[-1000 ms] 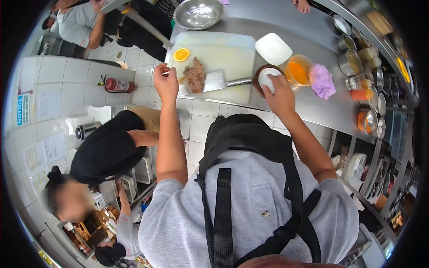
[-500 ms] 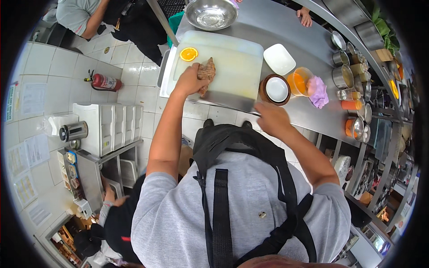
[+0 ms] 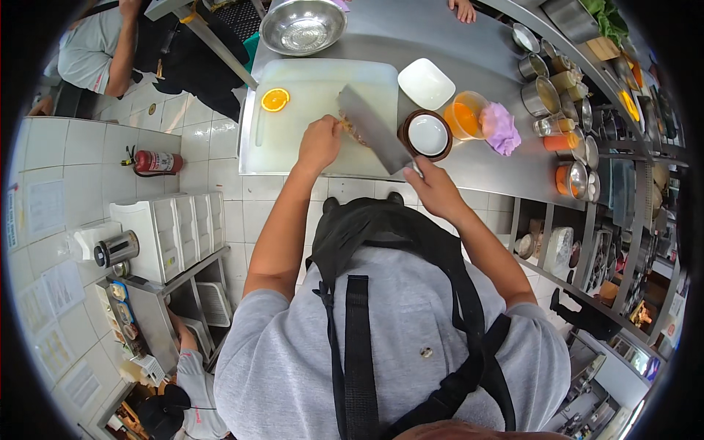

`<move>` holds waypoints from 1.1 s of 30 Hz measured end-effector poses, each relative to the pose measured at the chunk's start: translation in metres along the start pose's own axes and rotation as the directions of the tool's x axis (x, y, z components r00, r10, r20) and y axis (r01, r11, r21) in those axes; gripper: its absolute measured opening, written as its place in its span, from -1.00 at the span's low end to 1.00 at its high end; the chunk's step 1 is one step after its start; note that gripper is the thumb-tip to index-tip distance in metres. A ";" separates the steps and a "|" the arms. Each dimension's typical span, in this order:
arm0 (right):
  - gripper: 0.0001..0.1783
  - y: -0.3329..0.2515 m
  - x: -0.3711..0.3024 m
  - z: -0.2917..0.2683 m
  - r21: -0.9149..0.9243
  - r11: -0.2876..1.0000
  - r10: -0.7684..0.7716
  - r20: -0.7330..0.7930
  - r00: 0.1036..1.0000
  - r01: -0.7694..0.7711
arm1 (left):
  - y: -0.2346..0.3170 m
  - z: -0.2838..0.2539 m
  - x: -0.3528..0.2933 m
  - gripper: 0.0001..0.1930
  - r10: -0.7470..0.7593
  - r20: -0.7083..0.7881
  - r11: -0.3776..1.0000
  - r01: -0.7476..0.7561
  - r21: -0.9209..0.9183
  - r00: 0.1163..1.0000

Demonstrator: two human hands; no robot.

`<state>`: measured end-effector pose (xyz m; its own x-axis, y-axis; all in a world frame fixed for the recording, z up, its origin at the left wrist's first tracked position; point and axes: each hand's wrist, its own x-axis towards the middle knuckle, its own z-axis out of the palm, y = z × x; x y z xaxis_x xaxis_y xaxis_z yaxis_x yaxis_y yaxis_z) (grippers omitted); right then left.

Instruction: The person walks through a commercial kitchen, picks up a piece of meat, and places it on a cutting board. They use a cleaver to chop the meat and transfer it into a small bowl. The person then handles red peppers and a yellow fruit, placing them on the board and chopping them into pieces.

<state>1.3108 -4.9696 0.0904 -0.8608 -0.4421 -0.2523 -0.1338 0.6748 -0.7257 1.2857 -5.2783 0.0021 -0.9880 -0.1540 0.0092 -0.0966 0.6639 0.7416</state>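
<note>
A white cutting board (image 3: 308, 139) lies on the steel counter (image 3: 433, 37). My left hand (image 3: 320, 142) presses down on a brown piece of meat (image 3: 350, 129) near the board's right part. My right hand (image 3: 433, 187) grips the handle of a broad cleaver (image 3: 372, 128), whose blade slants across the meat just right of my left hand. An orange slice (image 3: 275, 99) sits at the board's far left corner.
Right of the board stand a dark bowl with a white dish (image 3: 427, 135), a white square plate (image 3: 425, 83), an orange-filled cup (image 3: 465, 115) and a purple cloth (image 3: 501, 127). A steel mixing bowl (image 3: 303, 26) sits beyond the board. Metal containers (image 3: 546, 92) line the shelf. Another person's hand (image 3: 463, 9) rests at the far edge.
My left hand came down from the air onto the meat. My right hand left the dark bowl, took the cleaver's handle and swung the blade over the meat.
</note>
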 end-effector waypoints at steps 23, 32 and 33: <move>-0.61 -0.015 0.043 0.035 -0.335 0.925 -0.078 0.298 0.951 0.180 | -0.001 -0.005 -0.084 -0.78 -0.203 -0.237 0.954 0.246 0.170 0.950; -0.58 0.064 -0.039 -0.040 -0.234 0.971 0.039 0.346 0.937 0.046 | -0.088 -0.167 -0.030 -0.70 -0.138 -0.809 0.937 0.339 0.079 0.572; -0.58 0.068 -0.041 -0.042 -0.206 0.977 0.019 0.328 0.945 0.052 | -0.088 -0.175 -0.011 -0.68 -0.171 -0.821 0.934 0.355 0.041 0.545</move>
<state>1.3168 -4.8811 0.0783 -0.6546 -0.5987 -0.4615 -0.2767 0.7579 -0.5907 1.3264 -5.4635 0.0543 -0.4234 -0.7981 0.4286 -0.4456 0.5954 0.6685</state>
